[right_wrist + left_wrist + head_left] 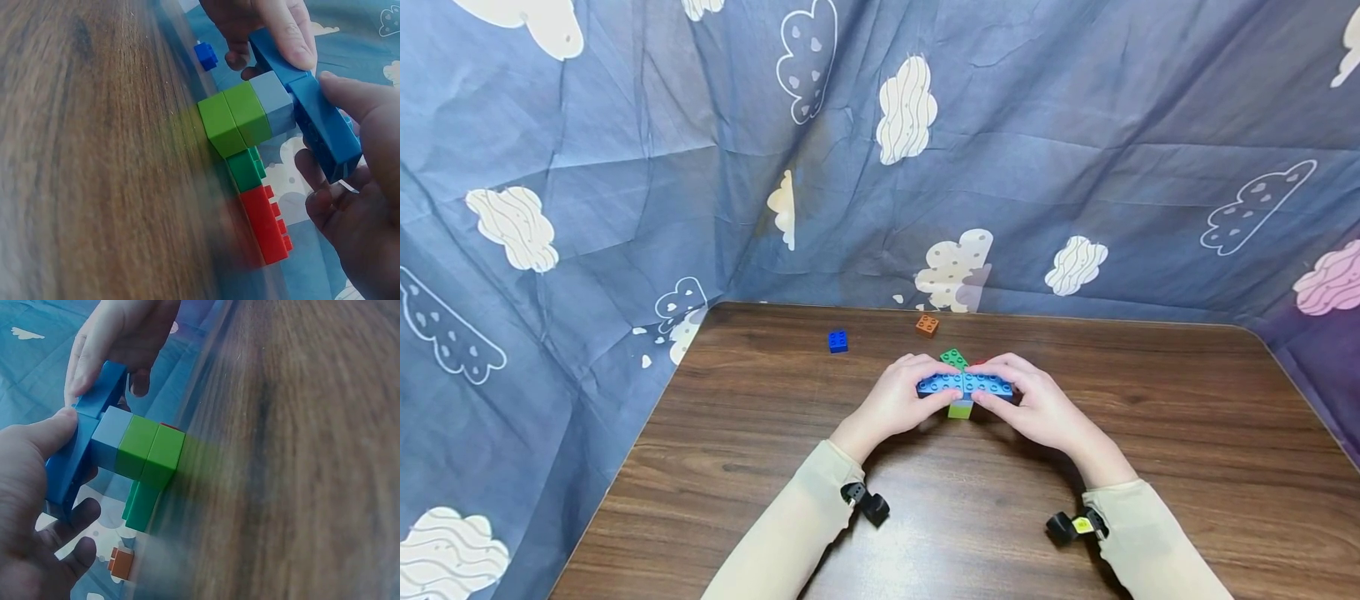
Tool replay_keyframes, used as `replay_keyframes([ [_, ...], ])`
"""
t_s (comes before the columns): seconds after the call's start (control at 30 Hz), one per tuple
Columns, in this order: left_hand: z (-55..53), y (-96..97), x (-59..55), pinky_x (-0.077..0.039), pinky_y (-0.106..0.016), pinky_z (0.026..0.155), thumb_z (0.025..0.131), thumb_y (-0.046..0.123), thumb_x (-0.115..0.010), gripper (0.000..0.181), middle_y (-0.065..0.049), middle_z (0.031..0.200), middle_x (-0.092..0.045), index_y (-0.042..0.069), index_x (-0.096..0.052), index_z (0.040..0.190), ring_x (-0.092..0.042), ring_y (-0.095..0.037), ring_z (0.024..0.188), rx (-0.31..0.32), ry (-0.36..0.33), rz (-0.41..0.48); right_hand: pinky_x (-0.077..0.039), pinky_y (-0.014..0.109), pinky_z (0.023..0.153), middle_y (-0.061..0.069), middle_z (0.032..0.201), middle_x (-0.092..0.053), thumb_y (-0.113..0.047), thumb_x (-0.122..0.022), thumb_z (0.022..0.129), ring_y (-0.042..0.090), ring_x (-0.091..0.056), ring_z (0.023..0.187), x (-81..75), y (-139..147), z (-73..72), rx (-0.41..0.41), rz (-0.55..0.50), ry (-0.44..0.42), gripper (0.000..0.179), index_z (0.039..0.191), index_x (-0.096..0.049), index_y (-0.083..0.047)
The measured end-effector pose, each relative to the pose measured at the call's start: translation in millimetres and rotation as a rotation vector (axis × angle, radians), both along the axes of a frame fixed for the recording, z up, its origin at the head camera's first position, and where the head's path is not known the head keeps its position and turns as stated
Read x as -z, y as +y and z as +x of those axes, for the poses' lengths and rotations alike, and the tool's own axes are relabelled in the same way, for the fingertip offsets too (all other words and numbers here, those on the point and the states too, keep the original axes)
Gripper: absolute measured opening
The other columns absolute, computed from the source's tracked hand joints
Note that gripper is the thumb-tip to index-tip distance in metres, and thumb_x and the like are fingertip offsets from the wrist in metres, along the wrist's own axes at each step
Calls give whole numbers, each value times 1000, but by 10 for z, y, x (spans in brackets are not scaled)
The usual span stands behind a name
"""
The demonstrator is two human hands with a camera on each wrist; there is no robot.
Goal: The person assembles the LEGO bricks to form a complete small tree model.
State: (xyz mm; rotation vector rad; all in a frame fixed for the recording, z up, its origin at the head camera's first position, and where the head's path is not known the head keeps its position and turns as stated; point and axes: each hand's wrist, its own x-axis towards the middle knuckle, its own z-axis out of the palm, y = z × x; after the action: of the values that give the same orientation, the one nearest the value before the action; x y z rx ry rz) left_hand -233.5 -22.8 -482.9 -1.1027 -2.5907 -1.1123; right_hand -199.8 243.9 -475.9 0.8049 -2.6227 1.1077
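Two long blue toy bricks lie end to end across a short stack, their studs up in the head view. My left hand [904,393] pinches the left blue brick [936,384] between thumb and fingers. The right blue brick [988,384] is held the same way by my right hand [1030,398]. Both thumbs are on the near side, close to where the two bricks meet. Beneath them, in the left wrist view, the stack has a light blue brick [109,439] over two lime green bricks [137,447], standing on the table.
A green brick [953,358] lies just behind the stack, and a red brick [265,225] is beside it, mostly hidden in the head view. Farther back on the wooden table [760,375] are an orange brick [927,324] and a small blue brick [838,342]. A cloud-printed cloth [850,192] hangs behind.
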Motion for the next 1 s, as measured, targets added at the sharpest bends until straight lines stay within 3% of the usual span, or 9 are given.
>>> replay_keyframes([
  [0.3,6,2,4,-51,-36,98,105,36,-77,32,4,118,-75,20,-78,133,-64,-16,113,2,-7,5,-56,32,87,-6,121,-71,-18,-80,102,14,-65,110,-7,-57,4,31,-26,15,28,130,-79,-22],
  [1.0,0,3,2,-51,-34,92,104,35,-78,32,4,116,-75,21,-78,132,-64,-16,109,9,6,14,-57,30,87,-3,121,-72,-18,-83,99,16,-66,109,-12,-71,23,39,-58,-22,26,125,-81,-20],
])
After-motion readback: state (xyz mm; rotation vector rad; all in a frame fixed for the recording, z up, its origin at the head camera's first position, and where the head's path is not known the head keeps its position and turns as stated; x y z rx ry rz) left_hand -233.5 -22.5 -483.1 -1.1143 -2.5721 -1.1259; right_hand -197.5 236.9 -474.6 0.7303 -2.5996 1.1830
